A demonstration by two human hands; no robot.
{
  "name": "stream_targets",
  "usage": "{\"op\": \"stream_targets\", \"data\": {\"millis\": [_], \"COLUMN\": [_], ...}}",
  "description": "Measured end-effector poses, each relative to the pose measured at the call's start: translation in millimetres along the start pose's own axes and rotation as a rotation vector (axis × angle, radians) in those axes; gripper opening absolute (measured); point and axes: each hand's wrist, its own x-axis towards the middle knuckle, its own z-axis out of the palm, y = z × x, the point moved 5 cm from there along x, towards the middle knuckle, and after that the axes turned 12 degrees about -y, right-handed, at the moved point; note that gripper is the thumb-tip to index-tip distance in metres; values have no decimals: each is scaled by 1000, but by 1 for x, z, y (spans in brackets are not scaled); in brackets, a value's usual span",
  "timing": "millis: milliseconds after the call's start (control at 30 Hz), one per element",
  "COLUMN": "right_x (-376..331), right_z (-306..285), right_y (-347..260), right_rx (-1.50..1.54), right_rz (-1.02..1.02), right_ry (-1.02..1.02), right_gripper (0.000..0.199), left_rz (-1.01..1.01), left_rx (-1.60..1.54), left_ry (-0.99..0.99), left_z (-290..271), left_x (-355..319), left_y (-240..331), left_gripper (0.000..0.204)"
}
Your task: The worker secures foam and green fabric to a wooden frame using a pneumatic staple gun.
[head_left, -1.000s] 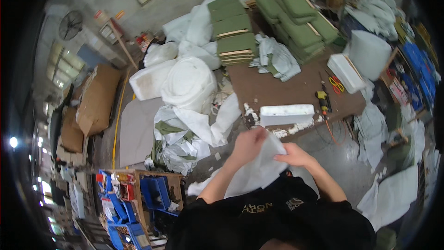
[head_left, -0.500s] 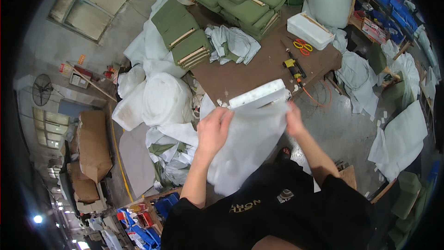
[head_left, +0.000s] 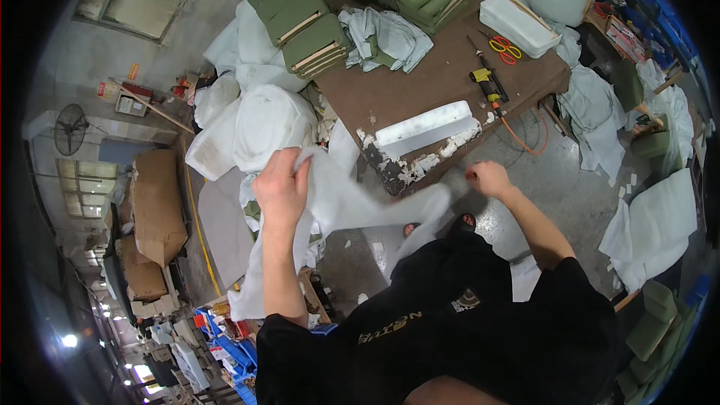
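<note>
In the centre of the frame, a white padding sheet hangs from the person's left hand, which pinches its upper edge. The right hand, right of centre, has curled fingers; blur hides whether they grip the sheet's far end. If they do not, that end could sag onto the sandalled feet below and get trodden on. A hard tug might tear the thin sheet; swung forward, it could catch the crumbly white scraps at the brown-covered table's near corner.

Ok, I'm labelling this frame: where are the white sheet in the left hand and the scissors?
White sheet (head_left: 328,196), head view: its middle part.
Scissors (head_left: 505,49), head view: on the looped handles.
</note>
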Motion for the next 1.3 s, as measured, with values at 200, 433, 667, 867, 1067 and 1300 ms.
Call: {"op": "stream_targets", "data": {"millis": [200,433,667,867,1067,1300], "right_x": [-5,-25,29,34,7,-42], "right_z": [15,-9,42,87,112,18], "right_y": [-56,-228,-139,-46,75,127], "right_rx": [729,1127,1076,496,493,875], "right_rz": [-260,-440,-139,394,557,243], "right_ry": [179,-117,224,23,286,824], "right_gripper": [39,58,38,40,34,25], "left_rz": [74,239,327,346,236,20], "left_rx": [50,88,-20,-7,-62,-27], "left_ry": [-163,-431,-318,-234,-119,-64], "left_z": [12,80,80,72,30,33], "left_x": [17,17,19,21,34,-9], "left_y": [24,90,102,102,82,8], "left_gripper": [15,18,17,11,23,22]}}
